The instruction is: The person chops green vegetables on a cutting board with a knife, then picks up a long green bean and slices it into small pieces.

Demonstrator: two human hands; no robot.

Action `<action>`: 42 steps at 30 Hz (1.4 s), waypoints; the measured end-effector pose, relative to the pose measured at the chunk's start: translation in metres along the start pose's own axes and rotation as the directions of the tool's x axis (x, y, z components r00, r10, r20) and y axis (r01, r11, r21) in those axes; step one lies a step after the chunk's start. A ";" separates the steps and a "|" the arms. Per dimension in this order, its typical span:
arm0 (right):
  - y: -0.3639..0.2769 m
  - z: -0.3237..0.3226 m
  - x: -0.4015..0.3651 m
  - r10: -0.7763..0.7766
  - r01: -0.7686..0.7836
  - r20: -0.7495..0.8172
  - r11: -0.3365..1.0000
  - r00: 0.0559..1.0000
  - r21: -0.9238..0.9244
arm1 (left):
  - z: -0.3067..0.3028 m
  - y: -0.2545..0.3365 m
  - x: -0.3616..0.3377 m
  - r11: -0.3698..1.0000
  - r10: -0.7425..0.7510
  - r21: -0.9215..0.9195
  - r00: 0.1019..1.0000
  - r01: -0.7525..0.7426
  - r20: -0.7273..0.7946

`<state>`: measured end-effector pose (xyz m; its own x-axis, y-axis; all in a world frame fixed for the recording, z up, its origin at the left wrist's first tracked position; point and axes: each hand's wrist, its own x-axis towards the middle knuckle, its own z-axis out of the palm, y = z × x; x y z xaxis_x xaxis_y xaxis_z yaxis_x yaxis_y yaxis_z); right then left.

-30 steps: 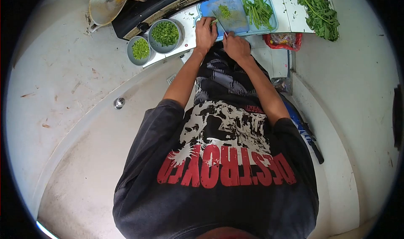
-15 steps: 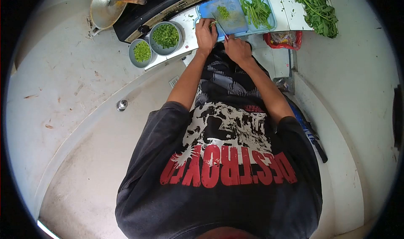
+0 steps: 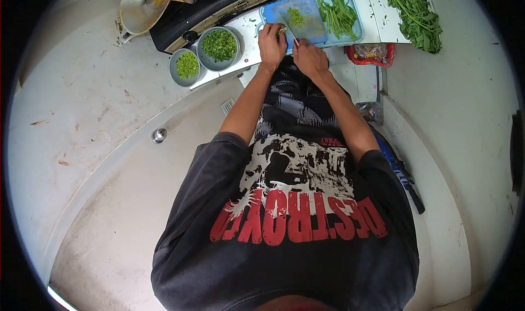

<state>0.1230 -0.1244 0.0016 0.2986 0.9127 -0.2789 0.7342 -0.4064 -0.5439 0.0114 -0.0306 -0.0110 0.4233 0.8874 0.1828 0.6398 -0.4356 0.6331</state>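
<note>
My left hand (image 3: 272, 42) presses a small bunch of green stems (image 3: 281, 32) onto the blue cutting board (image 3: 306, 26). My right hand (image 3: 309, 56) grips a knife (image 3: 290, 31) whose blade lies across the board right beside the left fingers. A little heap of chopped greens (image 3: 296, 16) sits further up the board. Whole green stalks (image 3: 337, 13) lie on a light blue tray (image 3: 355, 24) to the right of the board.
Two grey bowls of chopped greens (image 3: 219, 44) (image 3: 186, 66) stand left of the board. A wok (image 3: 143, 4) with a ladle sits on the black stove at upper left. Leafy greens (image 3: 413, 13) lie at upper right, a red bag (image 3: 367, 53) below them.
Both hands stay at the board with small chopping movements; the whole view has shifted slightly, the hands sitting a little closer together now.
</note>
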 end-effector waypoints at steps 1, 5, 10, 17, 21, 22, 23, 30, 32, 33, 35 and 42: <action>-0.001 0.000 -0.002 0.003 -0.003 0.003 1.000 1.000 0.003 | 0.000 0.000 0.000 1.000 0.006 -0.002 1.000 -0.006 -0.006; -0.004 0.004 -0.007 0.015 -0.015 0.021 1.000 1.000 0.013 | 0.001 -0.001 0.000 1.000 0.006 -0.028 1.000 -0.007 -0.021; -0.008 0.007 0.001 0.003 -0.003 -0.002 1.000 1.000 0.020 | 0.000 -0.003 0.000 0.999 0.010 -0.039 1.000 -0.010 -0.013; -0.008 0.009 0.021 -0.028 0.028 -0.009 0.999 1.000 0.017 | -0.002 0.000 0.002 0.999 0.021 -0.041 1.000 -0.021 -0.015; -0.007 0.007 0.010 -0.015 0.015 0.013 1.000 1.000 0.013 | -0.001 0.000 0.000 0.998 -0.002 -0.067 1.000 0.000 -0.022; -0.005 0.007 0.005 -0.006 0.006 0.021 1.000 1.000 0.010 | -0.001 0.000 0.000 0.998 -0.003 -0.058 1.000 0.002 -0.017; -0.004 0.006 -0.001 0.003 -0.003 0.029 1.000 1.000 0.008 | -0.001 -0.001 0.000 0.999 -0.005 -0.049 1.000 0.004 -0.013; -0.004 0.003 -0.008 0.026 -0.025 0.047 1.000 0.999 -0.017 | 0.000 -0.003 0.000 0.999 0.036 -0.008 0.999 -0.037 -0.028; -0.008 0.001 -0.001 0.034 -0.034 0.055 0.999 0.998 -0.001 | -0.001 -0.001 0.000 1.000 0.027 -0.006 0.999 -0.027 -0.017; -0.008 0.001 0.003 0.038 -0.038 0.057 0.999 0.998 0.008 | -0.001 -0.001 0.001 1.000 0.023 -0.004 1.000 -0.023 -0.012; -0.006 0.006 0.009 0.016 -0.016 0.036 1.000 0.999 0.013 | -0.002 -0.002 0.001 1.000 0.024 -0.008 1.000 -0.024 0.000; 0.005 0.006 -0.009 0.007 -0.006 0.017 1.000 1.000 -0.026 | -0.002 -0.001 0.002 0.999 0.034 -0.028 0.999 -0.035 -0.026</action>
<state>0.1208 -0.1346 -0.0033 0.2932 0.9092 -0.2956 0.7479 -0.4107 -0.5215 0.0102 -0.0284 -0.0100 0.4279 0.8757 0.2235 0.6069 -0.4617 0.6470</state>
